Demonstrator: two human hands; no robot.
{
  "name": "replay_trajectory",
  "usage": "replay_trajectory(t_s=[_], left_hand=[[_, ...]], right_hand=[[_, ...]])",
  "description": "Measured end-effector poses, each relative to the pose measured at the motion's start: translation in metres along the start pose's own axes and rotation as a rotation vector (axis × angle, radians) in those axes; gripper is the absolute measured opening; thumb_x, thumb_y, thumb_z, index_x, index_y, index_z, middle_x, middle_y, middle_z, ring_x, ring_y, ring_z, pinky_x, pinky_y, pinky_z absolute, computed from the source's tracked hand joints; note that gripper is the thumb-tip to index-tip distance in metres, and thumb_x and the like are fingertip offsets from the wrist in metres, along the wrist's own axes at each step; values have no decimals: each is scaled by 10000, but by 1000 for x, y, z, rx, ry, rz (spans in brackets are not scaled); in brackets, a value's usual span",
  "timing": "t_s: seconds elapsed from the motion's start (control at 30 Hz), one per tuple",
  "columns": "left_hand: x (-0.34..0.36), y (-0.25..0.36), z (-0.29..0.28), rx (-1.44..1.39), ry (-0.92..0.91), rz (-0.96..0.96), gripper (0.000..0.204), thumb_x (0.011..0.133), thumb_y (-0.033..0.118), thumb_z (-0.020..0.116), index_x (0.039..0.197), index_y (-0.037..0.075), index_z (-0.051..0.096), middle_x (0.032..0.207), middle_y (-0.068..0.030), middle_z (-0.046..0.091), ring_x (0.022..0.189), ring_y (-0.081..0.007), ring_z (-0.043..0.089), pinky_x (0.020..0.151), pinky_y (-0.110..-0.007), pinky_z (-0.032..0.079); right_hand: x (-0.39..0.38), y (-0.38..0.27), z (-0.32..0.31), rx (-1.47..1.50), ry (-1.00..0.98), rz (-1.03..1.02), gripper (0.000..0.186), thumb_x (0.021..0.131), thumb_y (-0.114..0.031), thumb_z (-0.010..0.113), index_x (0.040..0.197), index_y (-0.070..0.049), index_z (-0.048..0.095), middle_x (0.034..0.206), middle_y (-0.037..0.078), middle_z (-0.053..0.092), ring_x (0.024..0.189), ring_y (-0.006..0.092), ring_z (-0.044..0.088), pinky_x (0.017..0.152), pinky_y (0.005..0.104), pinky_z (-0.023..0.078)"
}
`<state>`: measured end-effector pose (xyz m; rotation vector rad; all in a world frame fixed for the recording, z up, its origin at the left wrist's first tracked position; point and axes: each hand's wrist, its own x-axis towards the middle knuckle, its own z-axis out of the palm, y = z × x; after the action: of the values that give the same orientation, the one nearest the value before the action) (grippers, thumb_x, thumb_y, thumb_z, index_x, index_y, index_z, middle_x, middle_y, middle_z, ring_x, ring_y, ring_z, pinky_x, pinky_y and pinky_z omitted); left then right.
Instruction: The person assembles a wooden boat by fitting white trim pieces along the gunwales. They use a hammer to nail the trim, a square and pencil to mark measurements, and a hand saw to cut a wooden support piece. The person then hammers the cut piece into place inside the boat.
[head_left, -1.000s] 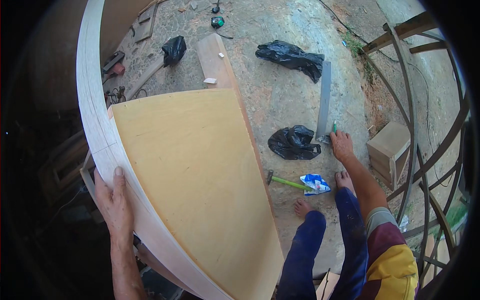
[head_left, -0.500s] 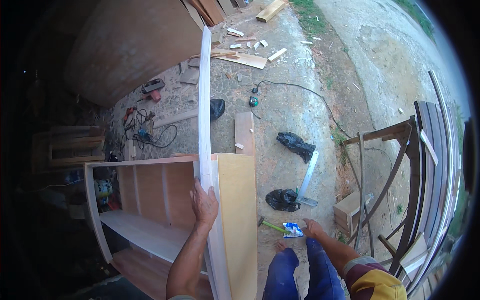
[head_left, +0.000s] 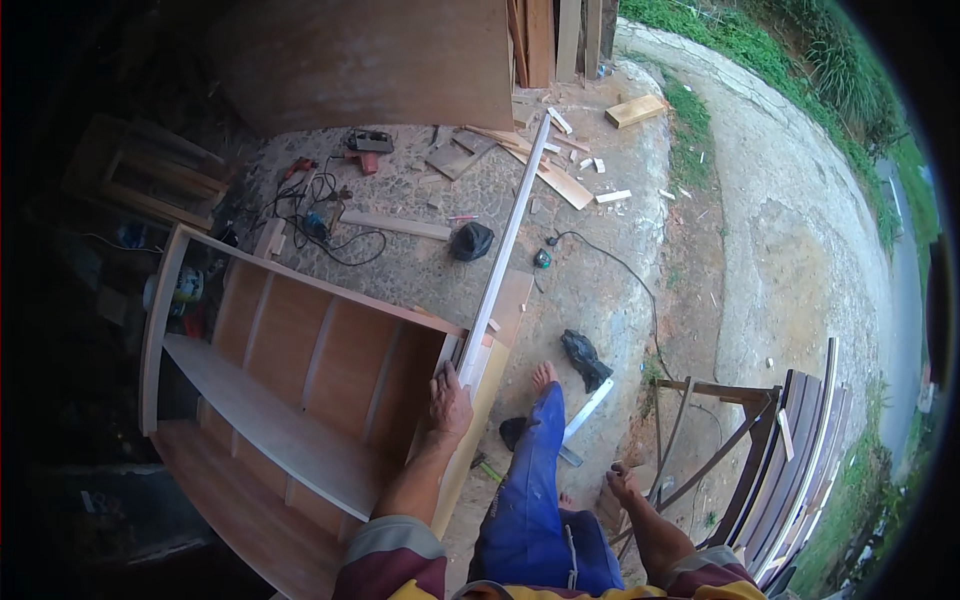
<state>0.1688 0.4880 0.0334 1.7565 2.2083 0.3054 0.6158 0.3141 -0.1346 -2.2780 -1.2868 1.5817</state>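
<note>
A long pale wooden strip (head_left: 515,220) lies along the front edge of an open wooden cabinet (head_left: 320,290) and juts well past its far end. My left hand (head_left: 451,405) grips the strip near the cabinet's corner, its fingers curled over the edge. To the right of my legs, my right hand (head_left: 621,482) hangs low with fingers bent together; whatever they may hold is too small to make out. A green-handled hammer (head_left: 488,470) shows partly beside my leg, on the ground.
Black plastic bags (head_left: 585,360) and a metal square (head_left: 588,415) lie ahead of my feet. Power tools (head_left: 370,142) with cables, a tape measure (head_left: 542,258) and wood offcuts (head_left: 565,185) are scattered farther off. A wooden trestle (head_left: 740,410) bearing dark boards stands at right.
I have stepped forward, one foot now ahead. My left hand stays on the strip. My right hand has moved away from the blue-and-white packet, which is no longer visible.
</note>
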Motion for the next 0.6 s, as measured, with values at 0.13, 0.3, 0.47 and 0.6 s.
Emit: replay_trajectory(t_s=[0.13,0.3,0.47,0.6], left_hand=[[-4,1,-2,-8,-61,-53,702,924,204,617,1478,-81,292,1350,-314,492,1233,-452,461,1073,-503,354],[-9,11,-17,-9,-118,-102,770,876,213,660,1491,-68,292,1343,-302,502,1232,-456,462,1061,-515,369],[1,19,-27,-21,-55,-208,814,820,226,711,1485,-43,327,1354,-277,489,1295,-441,436,1092,-503,353],[3,18,-29,-64,-103,-328,803,766,208,774,1444,-9,403,1376,-237,468,1282,-424,445,1081,-506,360]], right_hand=[[41,-52,-23,70,-3,65,510,853,-313,643,1250,7,643,1145,231,695,1047,328,683,921,397,528],[105,-144,-49,-180,-125,-19,504,874,-326,625,1269,-12,637,1087,205,708,990,294,686,877,386,531],[167,-222,-89,-173,-98,-87,498,895,-308,632,1292,-7,617,951,167,731,836,209,705,732,358,549],[201,-306,-136,-270,-42,-179,497,894,-321,633,1288,-18,622,932,166,734,834,221,712,736,361,548]])
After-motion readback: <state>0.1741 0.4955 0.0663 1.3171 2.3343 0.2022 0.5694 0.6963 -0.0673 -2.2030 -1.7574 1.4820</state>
